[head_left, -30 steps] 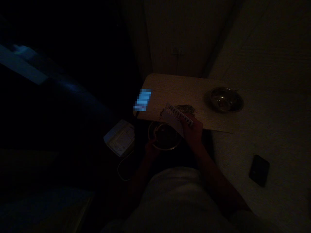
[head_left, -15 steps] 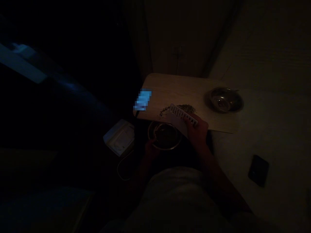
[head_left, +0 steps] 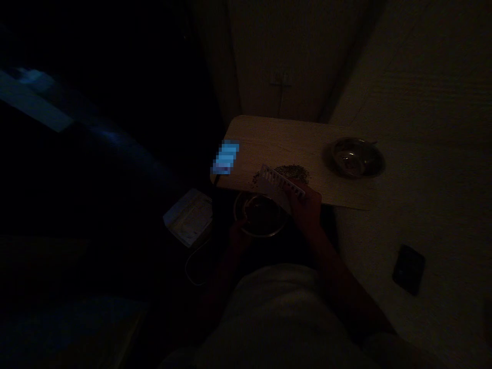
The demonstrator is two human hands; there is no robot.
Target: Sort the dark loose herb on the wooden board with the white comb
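Note:
The scene is very dark. My left hand (head_left: 239, 234) grips the rim of a round metal bowl (head_left: 265, 234), held just below the front edge of the small wooden table (head_left: 277, 138). My right hand (head_left: 306, 207) is closed around a flat, pale piece with a row of slots along its upper edge (head_left: 274, 187). Its far end rests at or just over the table edge, above the bowl. Small dark grains (head_left: 295, 171) lie in a loose heap on the table behind this slotted piece, with a few scattered to its left. What the bowl contains is too dark to tell.
A second metal bowl (head_left: 355, 159) stands at the table's right end. A lit phone screen (head_left: 226, 157), pixelated, lies at the left end. A pale box (head_left: 190, 218) sits lower left by a white cable (head_left: 186, 269). A dark flat object (head_left: 409, 270) lies on the light surface at right.
My right hand shifted the slotted piece slightly right, then back left along the table edge. The left hand and its bowl stay in place.

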